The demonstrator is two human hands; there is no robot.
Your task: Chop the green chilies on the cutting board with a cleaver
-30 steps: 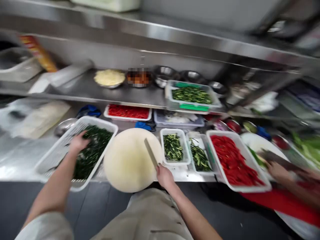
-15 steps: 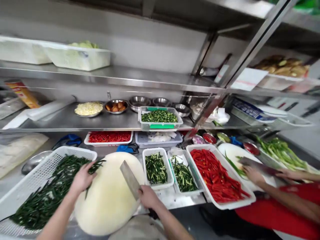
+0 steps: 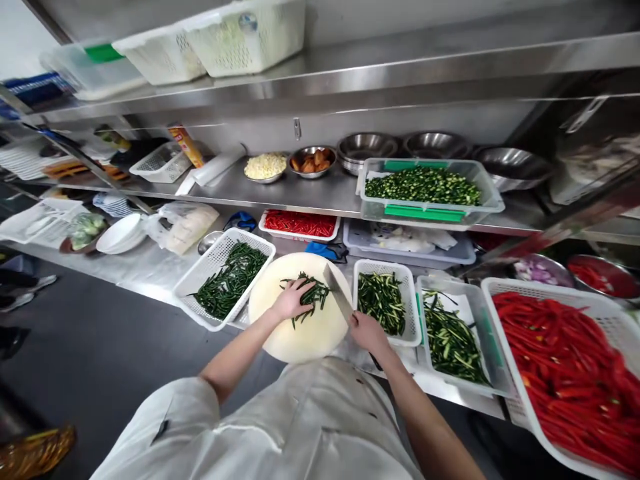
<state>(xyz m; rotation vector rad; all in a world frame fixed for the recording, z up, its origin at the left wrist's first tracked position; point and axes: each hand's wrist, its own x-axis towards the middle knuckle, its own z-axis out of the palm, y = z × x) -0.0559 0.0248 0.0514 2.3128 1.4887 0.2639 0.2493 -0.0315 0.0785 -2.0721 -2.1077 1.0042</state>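
Observation:
On a round, pale cutting board lies a bunch of long, thin dark green chili peppers. My left hand is closed over this bunch, its fingers bent around the near side; their undersides are hidden. My right hand grips the handle of a cleaver, whose wide blade slants over the right part of the board, just right of the peppers. To the left of the board, a white perforated basket holds more whole green chili peppers.
Right of the board stand a white basket and a clear tub of cut green peppers. Farther right is a large basket of red chilies. A steel shelf overhangs the counter, carrying a tub of chopped greens and metal bowls.
My left hand has moved from the basket onto the board with green chili peppers. The cleaver stays in my right hand. The view has swung left and down; the co-worker has left view.

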